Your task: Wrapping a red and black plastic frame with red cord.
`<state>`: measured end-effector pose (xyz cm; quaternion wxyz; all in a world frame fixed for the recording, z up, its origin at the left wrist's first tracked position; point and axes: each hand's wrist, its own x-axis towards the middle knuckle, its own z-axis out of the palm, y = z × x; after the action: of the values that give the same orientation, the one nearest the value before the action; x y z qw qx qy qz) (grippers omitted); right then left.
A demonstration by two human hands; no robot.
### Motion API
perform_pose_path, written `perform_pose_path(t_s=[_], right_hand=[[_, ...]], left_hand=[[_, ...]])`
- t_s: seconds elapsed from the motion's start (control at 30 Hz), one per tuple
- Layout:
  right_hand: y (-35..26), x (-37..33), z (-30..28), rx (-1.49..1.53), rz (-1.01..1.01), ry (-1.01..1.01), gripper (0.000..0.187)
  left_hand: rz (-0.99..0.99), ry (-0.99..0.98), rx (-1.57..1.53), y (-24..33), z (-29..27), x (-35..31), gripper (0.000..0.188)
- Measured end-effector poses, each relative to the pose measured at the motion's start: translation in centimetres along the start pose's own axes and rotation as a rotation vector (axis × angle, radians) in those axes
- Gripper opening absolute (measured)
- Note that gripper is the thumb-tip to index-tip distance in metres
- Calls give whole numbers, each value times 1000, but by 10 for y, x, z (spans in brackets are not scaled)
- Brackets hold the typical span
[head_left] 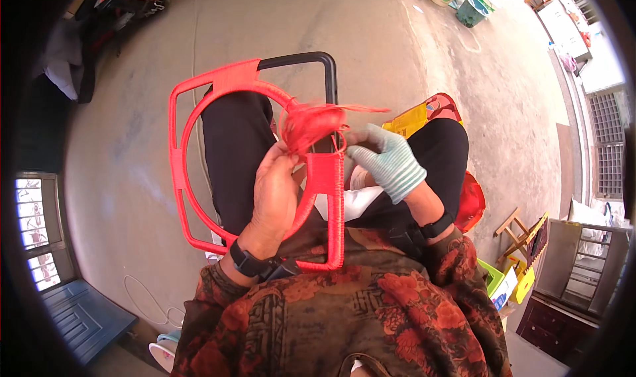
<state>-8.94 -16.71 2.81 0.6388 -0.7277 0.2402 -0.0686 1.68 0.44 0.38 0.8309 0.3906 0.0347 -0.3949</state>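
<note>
A square frame with a round ring inside it lies across my lap, mostly wrapped in red cord [235, 77]. Its far right corner shows bare black tube [330, 79]. My left hand [273, 191], bare, is closed with its fingertips pinching a loose bundle of red strands [315, 122] beside the ring. The bundle looks blurred. My right hand [391, 158] wears a striped pale green glove. Its fingers are curled closed at a red strand looped round the frame's right side, just above a broad wrapped band [324, 173]. The fingertips of that hand are partly hidden.
Beyond my right knee lies a yellow and red bag [414, 117]. Several buckets [472, 11] stand at the far right. A small wooden stool [523, 235] and a green bin [490, 278] are on the right. A blue door-like panel [86, 317] is at lower left.
</note>
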Motion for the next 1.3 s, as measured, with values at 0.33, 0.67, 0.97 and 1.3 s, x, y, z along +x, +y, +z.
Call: perform_pose_path(t_s=[0.33, 0.67, 0.97, 1.3], right_hand=[[11, 18, 10, 59, 7, -282, 36], [-32, 7, -27, 104, 175, 36, 22], [-12, 21, 12, -583, -182, -163, 26], [17, -44, -76, 1181, -360, 139, 41]], left_hand=[[-226, 58, 17, -1, 4, 1, 16], [-197, -67, -35, 14, 7, -4, 18], [-230, -67, -39, 5, 8, 0, 33], [-263, -267, 105, 12, 16, -8, 24]])
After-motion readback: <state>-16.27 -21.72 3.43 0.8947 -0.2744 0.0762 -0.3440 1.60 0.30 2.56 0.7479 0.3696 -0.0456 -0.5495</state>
